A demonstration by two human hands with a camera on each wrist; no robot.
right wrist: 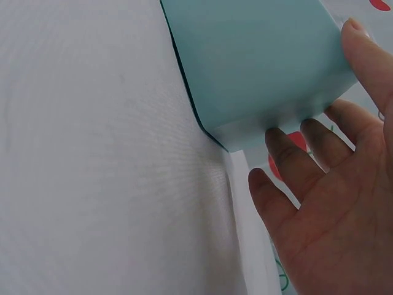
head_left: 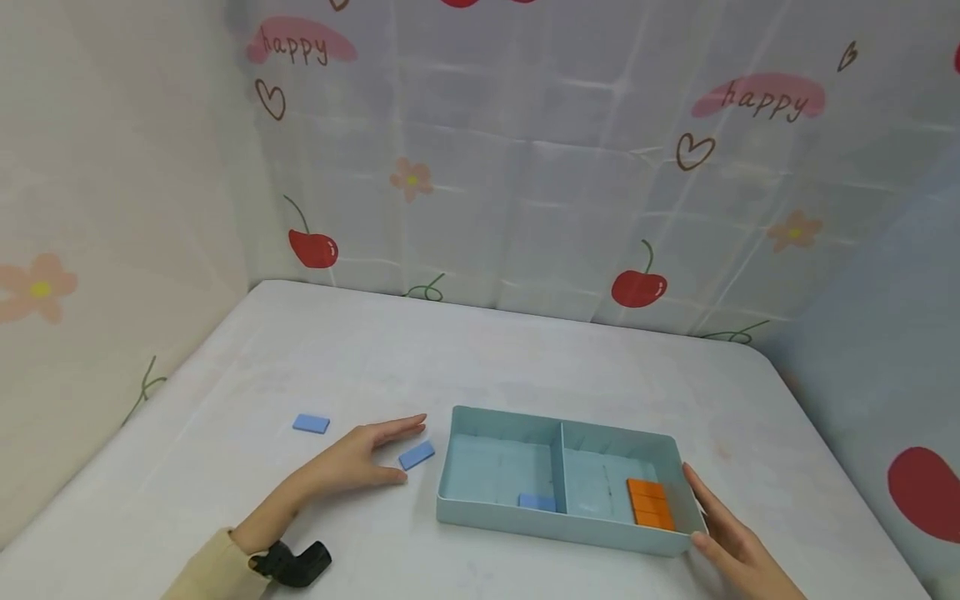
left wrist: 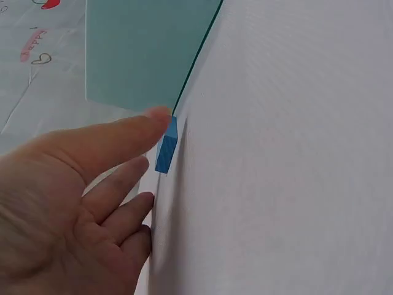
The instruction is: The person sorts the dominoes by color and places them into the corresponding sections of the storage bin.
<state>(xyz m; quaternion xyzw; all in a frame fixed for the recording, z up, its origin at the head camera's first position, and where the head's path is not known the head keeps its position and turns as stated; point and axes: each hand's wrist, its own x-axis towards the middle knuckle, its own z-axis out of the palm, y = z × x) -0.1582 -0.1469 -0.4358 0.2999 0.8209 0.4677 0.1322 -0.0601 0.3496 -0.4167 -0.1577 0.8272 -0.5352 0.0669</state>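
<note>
My left hand (head_left: 356, 458) is spread on the table left of the tray, thumb and fingers on either side of a small blue block (head_left: 417, 455). In the left wrist view that block (left wrist: 166, 147) shows just past the thumb, and contact is hard to tell. Fairly straight, the fingers of my right hand (head_left: 738, 542) rest against the right end of a pale teal two-compartment tray (head_left: 570, 530), its thumb by the near corner. Another blue block (head_left: 537, 502) lies in the left compartment. Orange blocks (head_left: 650, 504) sit together along the right compartment's right side.
One more blue block (head_left: 311, 423) lies on the white table (head_left: 375, 358), beyond my left wrist. A divider (head_left: 558, 467) splits the tray. Printed curtains (head_left: 495, 167) hang behind the table and at its sides. A black device (head_left: 292, 565) is strapped to my left wrist.
</note>
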